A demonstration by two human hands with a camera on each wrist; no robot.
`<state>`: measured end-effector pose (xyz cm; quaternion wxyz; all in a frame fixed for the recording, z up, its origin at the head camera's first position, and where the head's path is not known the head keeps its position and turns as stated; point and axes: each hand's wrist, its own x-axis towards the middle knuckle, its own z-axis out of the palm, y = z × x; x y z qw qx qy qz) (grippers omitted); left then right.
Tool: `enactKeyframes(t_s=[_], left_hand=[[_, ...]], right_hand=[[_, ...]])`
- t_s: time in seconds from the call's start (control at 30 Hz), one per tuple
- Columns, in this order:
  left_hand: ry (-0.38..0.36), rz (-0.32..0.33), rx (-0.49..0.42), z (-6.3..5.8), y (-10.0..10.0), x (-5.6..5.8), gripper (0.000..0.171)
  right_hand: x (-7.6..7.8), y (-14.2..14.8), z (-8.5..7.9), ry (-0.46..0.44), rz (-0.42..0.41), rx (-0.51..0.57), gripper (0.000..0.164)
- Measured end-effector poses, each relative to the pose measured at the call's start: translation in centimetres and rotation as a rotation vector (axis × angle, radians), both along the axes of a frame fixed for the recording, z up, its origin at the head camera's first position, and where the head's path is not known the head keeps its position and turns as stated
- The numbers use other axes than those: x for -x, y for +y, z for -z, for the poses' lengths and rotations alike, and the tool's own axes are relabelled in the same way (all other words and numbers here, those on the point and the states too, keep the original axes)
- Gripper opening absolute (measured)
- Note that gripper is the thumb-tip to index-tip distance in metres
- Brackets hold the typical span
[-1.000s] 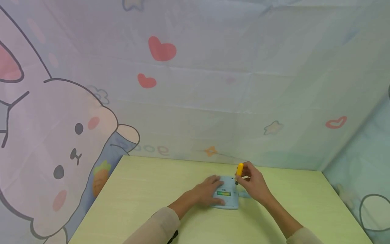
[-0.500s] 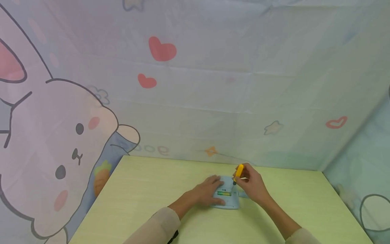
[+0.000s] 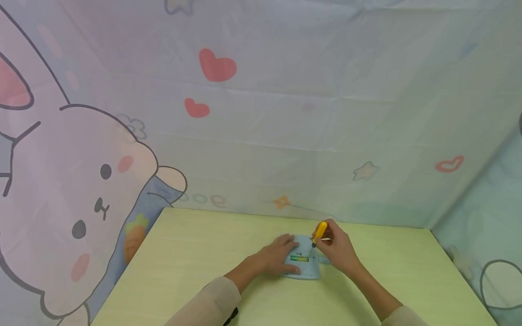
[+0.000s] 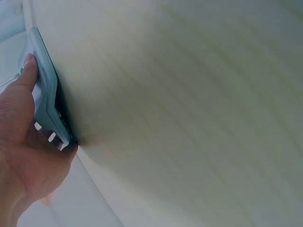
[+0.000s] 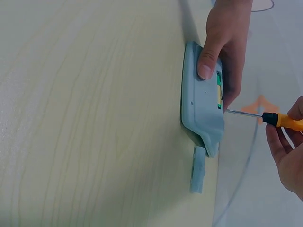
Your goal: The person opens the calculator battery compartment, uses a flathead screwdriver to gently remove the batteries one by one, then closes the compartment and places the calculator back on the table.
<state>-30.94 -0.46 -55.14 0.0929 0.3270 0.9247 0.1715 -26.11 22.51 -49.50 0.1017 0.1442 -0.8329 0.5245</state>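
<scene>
A light blue plastic device (image 3: pixel 310 271) lies flat on the table, with a green and yellow battery (image 3: pixel 299 258) in its uncovered compartment. My left hand (image 3: pixel 277 256) rests on its left side, thumb and fingers spread to press its face. In the right wrist view, the left thumb (image 5: pixel 205 71) lies flat near the battery. My right hand (image 3: pixel 336 244) pinches a screwdriver (image 3: pixel 321 231) with a yellow handle and black collar. The metal shaft (image 5: pixel 244 113) points down at the device's face, beside the battery. A small light blue piece (image 5: pixel 198 170) lies by the device's right edge.
The pale wood-grain table (image 3: pixel 195 253) extends around the device. Behind it hangs a printed cloth (image 3: pixel 261 136) with a rabbit and hearts. A dark cable loop (image 3: pixel 483 285) shows at the far right.
The screwdriver has come slightly down and left, its lower end now over the device beside the battery and its handle leaning more. The left hand and device stay put.
</scene>
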Motion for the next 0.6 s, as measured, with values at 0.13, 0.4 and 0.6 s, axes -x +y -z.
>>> enactKeyframes(t_s=[0.13, 0.4, 0.6], left_hand=[[0.0, 0.006, 0.001, 0.0, -0.06, 0.03, 0.085], [0.0, 0.01, -0.005, -0.06, -0.14, 0.04, 0.086], [-0.001, 0.001, -0.002, 0.07, -0.08, 0.01, 0.087]], right_hand=[[-0.07, -0.07, 0.16, -0.007, 0.0, 0.004, 0.022], [-0.3, -0.34, 0.44, -0.011, 0.015, -0.05, 0.023], [-0.43, -0.64, 0.41, 0.019, 0.008, -0.105, 0.025]])
